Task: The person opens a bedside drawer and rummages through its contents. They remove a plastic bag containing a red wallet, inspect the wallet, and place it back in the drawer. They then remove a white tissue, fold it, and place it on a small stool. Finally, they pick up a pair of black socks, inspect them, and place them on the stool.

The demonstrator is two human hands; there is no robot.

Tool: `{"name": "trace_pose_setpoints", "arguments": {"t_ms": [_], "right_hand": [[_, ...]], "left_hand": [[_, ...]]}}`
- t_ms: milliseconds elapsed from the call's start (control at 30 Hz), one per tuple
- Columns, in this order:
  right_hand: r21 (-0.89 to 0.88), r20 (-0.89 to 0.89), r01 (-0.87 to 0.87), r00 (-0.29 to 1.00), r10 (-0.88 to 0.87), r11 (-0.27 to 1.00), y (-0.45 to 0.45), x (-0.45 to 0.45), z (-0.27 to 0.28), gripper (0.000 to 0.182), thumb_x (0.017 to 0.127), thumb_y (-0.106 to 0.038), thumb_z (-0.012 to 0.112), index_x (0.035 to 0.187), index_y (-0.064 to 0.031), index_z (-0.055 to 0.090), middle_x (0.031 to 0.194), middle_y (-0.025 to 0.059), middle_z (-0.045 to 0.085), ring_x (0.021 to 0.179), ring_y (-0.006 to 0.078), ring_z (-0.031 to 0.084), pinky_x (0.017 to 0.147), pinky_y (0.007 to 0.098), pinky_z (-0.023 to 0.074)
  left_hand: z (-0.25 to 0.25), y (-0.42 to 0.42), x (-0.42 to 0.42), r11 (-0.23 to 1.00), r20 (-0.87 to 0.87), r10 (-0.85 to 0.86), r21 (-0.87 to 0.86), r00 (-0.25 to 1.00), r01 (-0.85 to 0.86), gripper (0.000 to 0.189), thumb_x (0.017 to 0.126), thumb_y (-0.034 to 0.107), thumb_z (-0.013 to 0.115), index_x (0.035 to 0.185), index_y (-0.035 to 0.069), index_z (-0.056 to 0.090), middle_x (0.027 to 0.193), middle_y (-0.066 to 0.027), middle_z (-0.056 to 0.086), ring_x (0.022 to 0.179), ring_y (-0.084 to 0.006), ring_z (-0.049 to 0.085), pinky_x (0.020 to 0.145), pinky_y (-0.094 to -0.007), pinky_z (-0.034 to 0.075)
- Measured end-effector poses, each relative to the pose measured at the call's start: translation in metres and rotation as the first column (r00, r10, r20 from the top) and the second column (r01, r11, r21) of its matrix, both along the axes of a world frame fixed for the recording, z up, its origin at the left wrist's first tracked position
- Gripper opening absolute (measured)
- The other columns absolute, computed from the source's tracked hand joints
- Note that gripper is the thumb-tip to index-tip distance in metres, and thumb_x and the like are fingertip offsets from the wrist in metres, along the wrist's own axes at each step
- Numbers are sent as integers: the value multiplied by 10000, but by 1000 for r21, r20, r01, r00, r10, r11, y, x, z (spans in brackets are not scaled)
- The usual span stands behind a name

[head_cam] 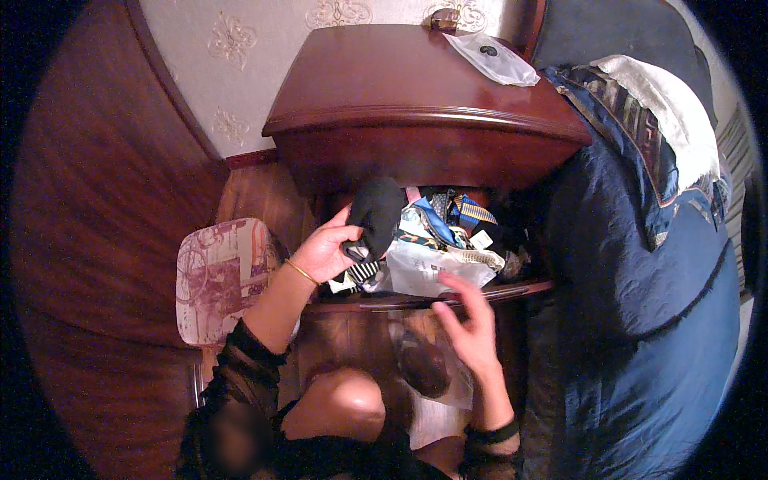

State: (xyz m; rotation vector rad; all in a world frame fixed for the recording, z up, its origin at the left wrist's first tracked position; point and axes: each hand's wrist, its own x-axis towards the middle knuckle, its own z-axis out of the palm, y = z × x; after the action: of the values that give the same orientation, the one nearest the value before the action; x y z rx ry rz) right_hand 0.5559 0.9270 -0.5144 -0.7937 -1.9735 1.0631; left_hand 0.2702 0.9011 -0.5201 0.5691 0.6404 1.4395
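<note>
A black cloth item (pixel 378 210) is gripped in my left hand (pixel 327 249), its thumb across the item's near side. This item is over the left part of an open wooden drawer (pixel 540 287). Folded patterned fabrics (pixel 441 219), some blue, some striped, fill the drawer's middle. A whitish plastic bag (pixel 420 270) with printing lies at the drawer's front. My right hand (pixel 474 318) is just above the drawer's front edge near that bag, fingers apart, holding nothing. Black-and-white striped cloth (pixel 363 274) shows below my left hand.
The dark red cabinet top (pixel 360 72) bears a clear plastic bag (pixel 498 60). A patterned padded stool (pixel 222 282) stands at left. On the right is a bed with blue bedding (pixel 624 270) and a white cloth (pixel 678 114). Beneath the drawer front lies a clear bag with a dark item (pixel 423 366).
</note>
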Motion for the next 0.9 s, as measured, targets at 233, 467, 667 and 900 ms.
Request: {"name": "trace_pose_setpoints", "arguments": {"t_ms": [233, 467, 667, 900], "right_hand": [[245, -814, -67, 528, 243, 967, -87, 71, 128, 200, 911, -248, 606, 1093, -165, 589, 1047, -7, 579, 990, 196, 521, 913, 452, 365], [370, -612, 119, 777, 146, 921, -92, 91, 127, 252, 870, -283, 632, 1086, -161, 588, 1023, -39, 574, 986, 174, 513, 884, 423, 364], [105, -72, 282, 959, -276, 954, -34, 44, 52, 386, 747, -59, 730, 1075, -13, 531, 986, 119, 581, 842, 258, 588, 791, 348, 494], [-221, -118, 326, 926, -357, 919, -45, 56, -26, 220, 752, 33, 613, 945, -4, 514, 889, 57, 535, 837, 133, 510, 763, 266, 452]], "left_hand": [[10, -9, 71, 998, 13, 58, -9, 998, -58, 604, 986, 184, 473, 1519, 253, 195, 1433, -69, 446, 1220, -262, 537, 950, -493, 486], [28, -11, 135, 987, 133, -108, 134, 985, 90, 870, 795, -43, 549, 1538, 125, 130, 1517, -82, 314, 1344, -230, 404, 1087, -364, 359], [29, -31, 167, 956, -495, 222, 279, 840, -89, 752, 777, -89, 500, 1479, 53, 268, 1485, -103, 349, 1388, -225, 323, 1143, -342, 239], [2, -42, 185, 944, -893, 323, 327, 314, -41, 483, 716, -25, 681, 1159, 92, 531, 1127, -137, 538, 1097, -324, 555, 917, -387, 468]]}}
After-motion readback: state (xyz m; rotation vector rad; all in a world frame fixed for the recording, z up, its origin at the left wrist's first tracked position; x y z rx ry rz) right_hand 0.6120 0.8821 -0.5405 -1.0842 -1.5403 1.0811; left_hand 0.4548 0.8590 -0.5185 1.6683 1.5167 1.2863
